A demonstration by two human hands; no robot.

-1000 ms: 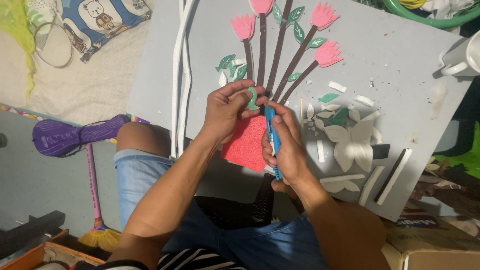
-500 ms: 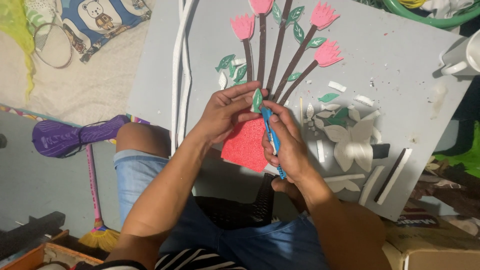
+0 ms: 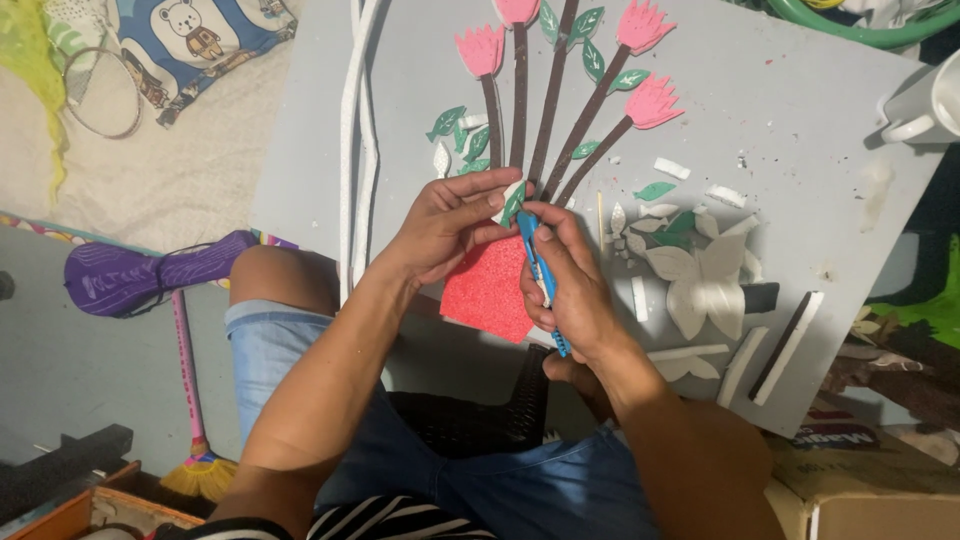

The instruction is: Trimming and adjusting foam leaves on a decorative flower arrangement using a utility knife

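Grey board (image 3: 800, 150) overhangs the lap, bare at right. Left hand (image 3: 445, 225) pinches the leaf piece (image 3: 512, 203); right hand (image 3: 570, 280) grips the blue knife (image 3: 540, 275), tip touching it.

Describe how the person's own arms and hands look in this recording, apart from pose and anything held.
Both forearms are bare: no sleeves reach them, and no gloves, watch or bracelets show. The left hand and right hand show no rings in this view. Near the bottom edge a black-and-white striped top shows, and blue denim shorts cover the lap.
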